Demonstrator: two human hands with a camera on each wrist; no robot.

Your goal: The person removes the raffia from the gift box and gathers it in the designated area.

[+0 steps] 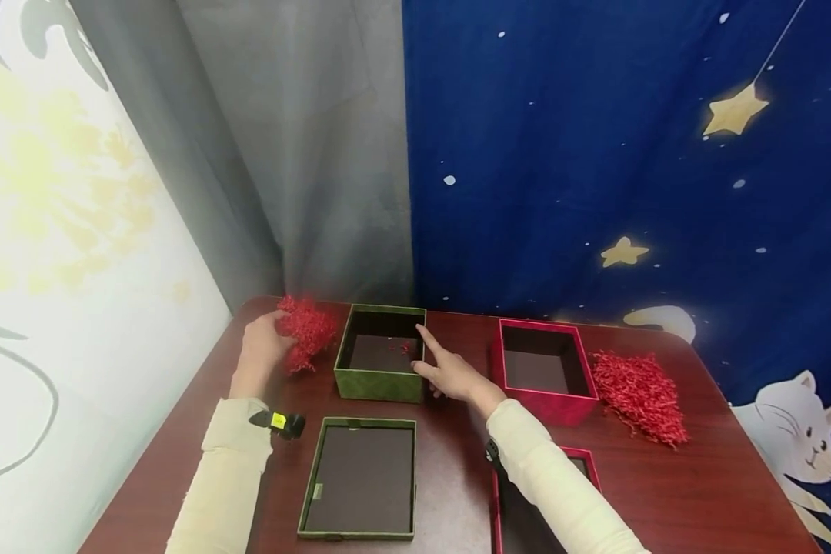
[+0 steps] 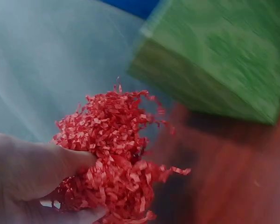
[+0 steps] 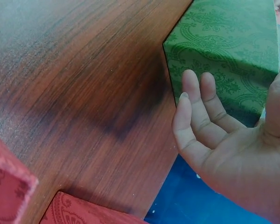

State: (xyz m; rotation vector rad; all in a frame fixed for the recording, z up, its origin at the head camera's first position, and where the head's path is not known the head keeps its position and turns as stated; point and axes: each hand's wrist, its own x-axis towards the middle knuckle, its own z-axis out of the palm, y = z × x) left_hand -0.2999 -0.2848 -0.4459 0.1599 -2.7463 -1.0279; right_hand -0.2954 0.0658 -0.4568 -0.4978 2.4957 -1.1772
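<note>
In the head view, my left hand [image 1: 261,342] holds a loose bundle of red crinkle-cut paper shreds [image 1: 309,332] just left of an uncovered green box [image 1: 379,386]. The left wrist view shows my thumb and fingers around the paper shreds [image 2: 116,140], some strands hanging free. At the box's right side is my right hand [image 1: 457,375], its index finger stretched toward the rim and its thumb by the near right corner. Several fingers [image 3: 191,88] lie loosely outside the patterned green wall [image 3: 224,65]. A few red scraps [image 1: 405,348] lie inside the box.
A green lid [image 1: 365,481] lies upturned in front of the green box. To the right stands an uncovered red box [image 1: 550,404], with a pile of red shreds [image 1: 640,396] beside it. A red lid [image 1: 585,454] is partly hidden under my right forearm. Curtains hang behind the table.
</note>
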